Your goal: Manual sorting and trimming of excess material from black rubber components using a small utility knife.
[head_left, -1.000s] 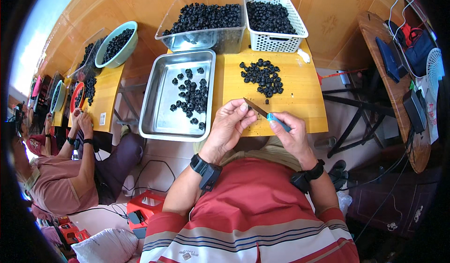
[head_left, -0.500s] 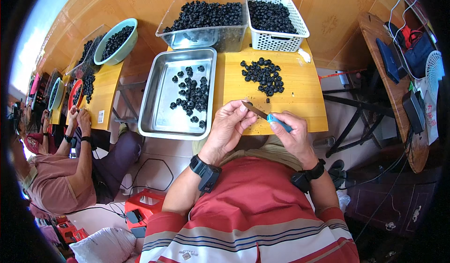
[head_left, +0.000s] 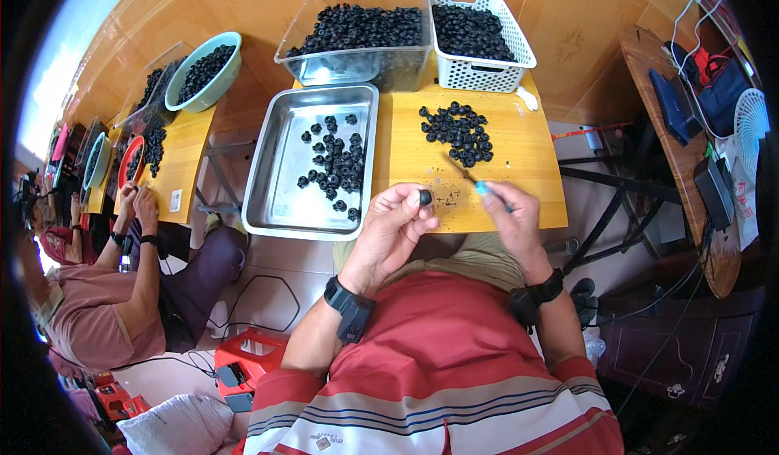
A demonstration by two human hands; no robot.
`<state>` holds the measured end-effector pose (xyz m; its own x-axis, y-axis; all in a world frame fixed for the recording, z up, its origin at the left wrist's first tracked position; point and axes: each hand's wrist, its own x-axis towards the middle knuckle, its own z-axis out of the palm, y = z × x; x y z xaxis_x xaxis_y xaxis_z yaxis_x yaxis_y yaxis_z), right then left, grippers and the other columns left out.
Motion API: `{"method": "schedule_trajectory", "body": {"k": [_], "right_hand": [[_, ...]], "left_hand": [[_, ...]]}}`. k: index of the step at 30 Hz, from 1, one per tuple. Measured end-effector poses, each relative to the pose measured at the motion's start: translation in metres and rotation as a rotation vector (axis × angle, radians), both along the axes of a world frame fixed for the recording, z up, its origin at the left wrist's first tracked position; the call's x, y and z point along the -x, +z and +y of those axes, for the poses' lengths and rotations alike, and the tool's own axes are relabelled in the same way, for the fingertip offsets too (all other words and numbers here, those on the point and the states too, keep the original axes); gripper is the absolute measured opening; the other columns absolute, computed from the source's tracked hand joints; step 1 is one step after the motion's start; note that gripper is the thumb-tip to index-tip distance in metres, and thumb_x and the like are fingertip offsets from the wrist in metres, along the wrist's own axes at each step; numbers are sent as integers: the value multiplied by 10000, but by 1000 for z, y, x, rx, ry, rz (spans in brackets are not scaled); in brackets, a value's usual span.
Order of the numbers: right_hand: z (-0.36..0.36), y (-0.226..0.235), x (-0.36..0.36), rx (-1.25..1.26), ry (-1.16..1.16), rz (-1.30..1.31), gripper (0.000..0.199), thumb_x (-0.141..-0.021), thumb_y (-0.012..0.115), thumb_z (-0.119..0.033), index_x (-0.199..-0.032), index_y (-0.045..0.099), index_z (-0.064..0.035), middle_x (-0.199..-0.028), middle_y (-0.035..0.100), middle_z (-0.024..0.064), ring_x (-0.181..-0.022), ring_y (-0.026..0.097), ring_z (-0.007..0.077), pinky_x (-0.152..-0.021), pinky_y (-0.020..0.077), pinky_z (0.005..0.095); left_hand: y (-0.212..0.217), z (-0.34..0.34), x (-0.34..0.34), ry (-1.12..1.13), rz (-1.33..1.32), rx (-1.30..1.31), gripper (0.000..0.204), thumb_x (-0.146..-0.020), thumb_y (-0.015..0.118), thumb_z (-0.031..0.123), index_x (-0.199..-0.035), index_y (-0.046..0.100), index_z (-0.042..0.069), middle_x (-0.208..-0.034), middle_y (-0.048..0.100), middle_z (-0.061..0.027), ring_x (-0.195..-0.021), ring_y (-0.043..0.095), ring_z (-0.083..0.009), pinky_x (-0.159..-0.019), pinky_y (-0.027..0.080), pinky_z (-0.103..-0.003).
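Between thumb and fingers of my left hand (head_left: 389, 224) is a small black rounded part (head_left: 425, 197), rubbery in look. My right hand (head_left: 517, 220) grips a knife (head_left: 483, 187) by its blue handle, the narrow blade pointing up and left, apart from the black part. Dark crumbs lie on the yellow table (head_left: 531, 167) below the blade. Beyond it sits a loose pile of black ring-like parts (head_left: 458, 135). To the left, a shallow metal tray (head_left: 276, 187) holds more such parts, gathered at its right side.
At the back stand a clear plastic bin (head_left: 406, 70) and a white perforated basket (head_left: 519, 45), both filled with black parts. On the left, another person (head_left: 114, 309) works beside a pale green bowl (head_left: 230, 78). A wooden board (head_left: 649, 98) with devices and cables is at right.
The knife has swung away from the black part, its blade now tilting toward the pile. My right hand has shifted slightly right; my left hand now shows the part at its fingertips.
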<state>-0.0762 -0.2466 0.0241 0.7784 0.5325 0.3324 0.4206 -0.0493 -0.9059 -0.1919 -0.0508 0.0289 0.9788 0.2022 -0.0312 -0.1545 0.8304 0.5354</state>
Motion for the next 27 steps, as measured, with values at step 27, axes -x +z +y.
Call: {"method": "schedule_trajectory", "body": {"k": [27], "right_hand": [[-24, -48, -54, -104, -331, 193, 281, -987, 665, -186, -1081, 709, 75, -870, 655, -13, -784, 558, 48, -711, 470, 209]], "left_hand": [[21, 73, -64, 460, 189, -1930, 200, -840, 738, 121, -1011, 712, 20, -917, 684, -163, -816, 676, -335, -727, 538, -395]]}}
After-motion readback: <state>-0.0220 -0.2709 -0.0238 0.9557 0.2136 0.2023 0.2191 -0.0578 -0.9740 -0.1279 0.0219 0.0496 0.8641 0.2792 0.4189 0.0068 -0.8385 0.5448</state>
